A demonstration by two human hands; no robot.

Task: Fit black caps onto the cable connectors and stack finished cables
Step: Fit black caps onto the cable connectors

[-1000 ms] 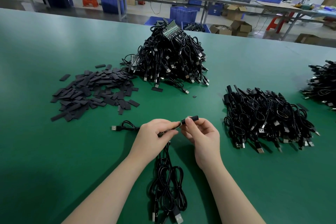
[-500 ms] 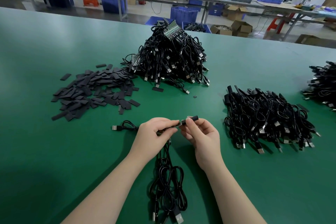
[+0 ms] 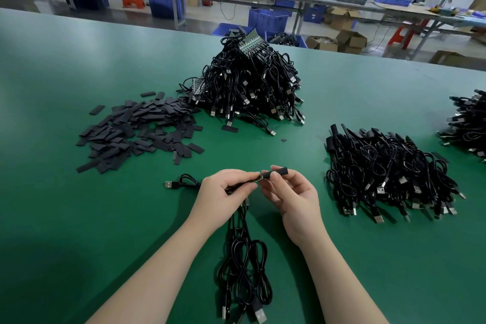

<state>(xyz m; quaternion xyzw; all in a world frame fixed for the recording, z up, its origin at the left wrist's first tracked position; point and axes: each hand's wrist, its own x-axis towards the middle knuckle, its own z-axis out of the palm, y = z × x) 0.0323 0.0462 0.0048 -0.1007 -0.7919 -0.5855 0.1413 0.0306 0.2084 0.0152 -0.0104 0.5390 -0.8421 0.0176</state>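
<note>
My left hand (image 3: pixel 223 193) grips a bundle of black cables (image 3: pixel 244 265) just behind one connector, and their loops hang toward me. My right hand (image 3: pixel 288 193) pinches a black cap (image 3: pixel 276 173) at that connector's tip. A small metal part of the connector shows between my two hands. One USB plug (image 3: pixel 169 184) of the bundle lies on the mat to the left. Loose flat black caps (image 3: pixel 136 131) are heaped at the left. A tall pile of uncapped cables (image 3: pixel 249 87) rises behind my hands. A lower stack of capped cables (image 3: pixel 386 173) lies to the right.
The green table mat (image 3: pixel 79 218) spreads around everything. Another heap of black cables (image 3: pixel 470 126) sits at the far right edge. Beyond the table's far edge stand blue crates (image 3: pixel 268 20), cardboard boxes (image 3: pixel 349 41) and long workbenches.
My hands stay at the same spot. The cap sits about as far along the connector as before, with only slight finger shifts.
</note>
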